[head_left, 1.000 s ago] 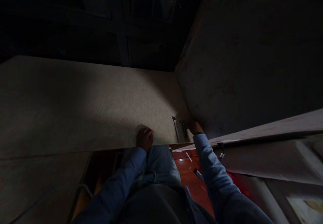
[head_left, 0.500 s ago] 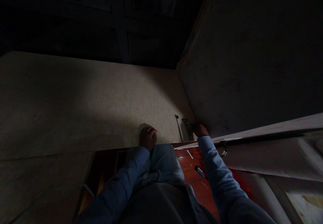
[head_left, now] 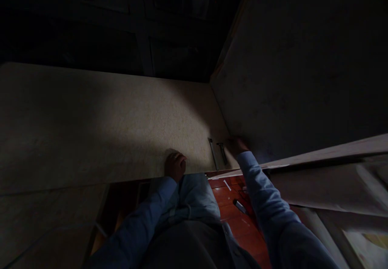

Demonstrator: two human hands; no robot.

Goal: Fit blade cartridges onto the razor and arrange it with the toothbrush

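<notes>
The scene is dim. My left hand (head_left: pixel 175 166) rests curled on the near edge of a large pale board (head_left: pixel 100 127), its fingers folded over the rim. My right hand (head_left: pixel 238 144) lies in the corner where that board meets an upright panel (head_left: pixel 297 79); its fingers are in shadow and hard to read. Two small dark metal pieces (head_left: pixel 216 153) lie on the board just left of my right hand. Both arms wear blue sleeves.
Below the board's edge shows a reddish wooden floor (head_left: pixel 233 204) with a dark pen-like object (head_left: pixel 240 206) and a small white strip (head_left: pixel 227 185). Another pale panel (head_left: pixel 327 155) slants across the right. The background beyond the board is dark.
My right hand has slid a little up and farther into the corner along the upright panel. My left hand stays on the board's edge. The view shifted slightly.
</notes>
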